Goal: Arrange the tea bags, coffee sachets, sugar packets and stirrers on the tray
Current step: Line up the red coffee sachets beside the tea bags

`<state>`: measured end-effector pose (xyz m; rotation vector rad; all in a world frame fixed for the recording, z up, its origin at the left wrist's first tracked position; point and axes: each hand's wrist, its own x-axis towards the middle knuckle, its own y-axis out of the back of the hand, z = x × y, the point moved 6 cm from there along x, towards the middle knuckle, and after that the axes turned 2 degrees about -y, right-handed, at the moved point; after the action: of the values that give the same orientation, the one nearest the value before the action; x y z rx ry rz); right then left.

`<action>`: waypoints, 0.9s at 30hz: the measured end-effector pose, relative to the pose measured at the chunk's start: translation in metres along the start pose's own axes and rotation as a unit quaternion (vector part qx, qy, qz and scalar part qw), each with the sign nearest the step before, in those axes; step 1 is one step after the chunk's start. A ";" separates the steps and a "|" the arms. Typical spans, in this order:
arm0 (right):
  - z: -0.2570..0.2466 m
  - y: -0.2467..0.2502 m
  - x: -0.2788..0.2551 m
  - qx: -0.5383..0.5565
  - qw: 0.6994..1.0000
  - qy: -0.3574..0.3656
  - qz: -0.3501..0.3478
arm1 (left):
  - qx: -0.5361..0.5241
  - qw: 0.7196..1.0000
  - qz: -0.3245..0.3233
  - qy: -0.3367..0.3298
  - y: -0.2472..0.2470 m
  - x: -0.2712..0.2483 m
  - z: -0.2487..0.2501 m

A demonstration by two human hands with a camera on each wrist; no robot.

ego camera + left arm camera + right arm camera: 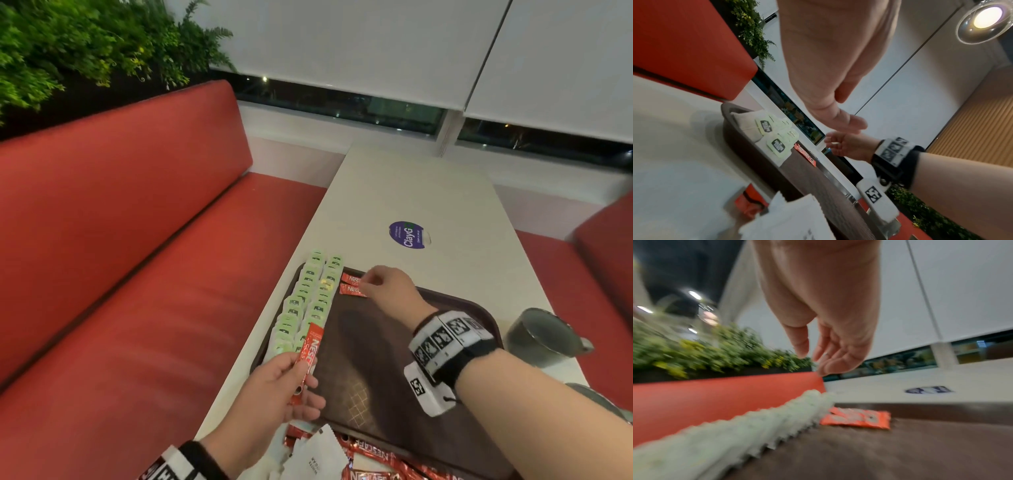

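A red Nescafé coffee sachet point(310, 349) stands tilted in the lower middle of the head view, pinched between the thumb and curled fingers of the left hand point(284, 387) over the near left corner of the dark brown tray point(459, 301). Above it in the frame, two rows of green tea bags point(310, 301) run overlapped along the tray's left edge, up to its far corner. Just right of their far end lie two more red sachets point(351, 285) side by side on the tray floor. The right hand point(387, 287) hangs over these two; in the right wrist view its fingers point(830, 353) are loosely bent and apart, holding nothing, above the sachets without touching. At the bottom edge of the head view lies a heap of red sachets point(376, 462) with white sugar packets point(318, 452) on top. The tray sits on a white table point(411, 192), with a purple round sticker point(407, 234) farther up and a grey mug point(541, 334) at right. Red bench seats point(137, 240) fill the left.
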<state>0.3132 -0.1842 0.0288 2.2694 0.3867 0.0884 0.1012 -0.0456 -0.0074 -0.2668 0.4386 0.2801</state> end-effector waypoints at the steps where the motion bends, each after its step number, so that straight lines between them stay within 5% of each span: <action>1: -0.019 -0.001 -0.022 0.022 0.998 0.042 -0.047 | 0.012 1.000 -0.007 -0.003 -0.002 -0.001 0.002; 4: -0.059 -0.003 -0.084 0.032 0.975 0.131 -0.179 | 0.062 0.997 -0.037 -0.013 -0.009 -0.004 0.007; 6: -0.066 0.000 -0.108 0.025 0.967 0.149 -0.206 | 0.087 0.995 -0.057 -0.015 -0.014 -0.007 0.009; 10: -0.056 0.013 -0.118 0.007 0.979 0.113 -0.170 | 0.172 0.982 -0.061 -0.049 -0.018 -0.017 0.019; 13: -0.040 0.022 -0.122 0.163 0.973 0.026 -0.162 | 0.178 0.980 -0.046 -0.079 -0.014 -0.021 0.028; 16: -0.041 0.013 -0.136 0.233 0.954 0.021 -0.189 | 0.128 0.987 -0.080 -0.052 -0.018 -0.024 0.030; 18: -0.044 0.009 -0.140 0.195 0.964 0.024 -0.181 | 0.147 0.983 -0.097 -0.046 -0.019 -0.024 0.027; 23: -0.060 0.007 -0.138 -0.009 0.983 0.065 -0.170 | 0.351 0.914 -0.033 -0.202 -0.018 -0.023 0.041; 25: -0.067 0.001 -0.140 -0.022 0.984 0.086 -0.153 | 0.334 0.920 -0.028 -0.202 -0.020 -0.019 0.041; 27: -0.066 -0.002 -0.138 0.012 0.991 0.089 -0.103 | 0.241 0.956 -0.016 -0.168 -0.018 -0.011 0.040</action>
<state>0.1687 -0.1773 0.0796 2.2376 0.7179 0.1819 0.1121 -0.0525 0.0357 0.2519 0.1543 0.1745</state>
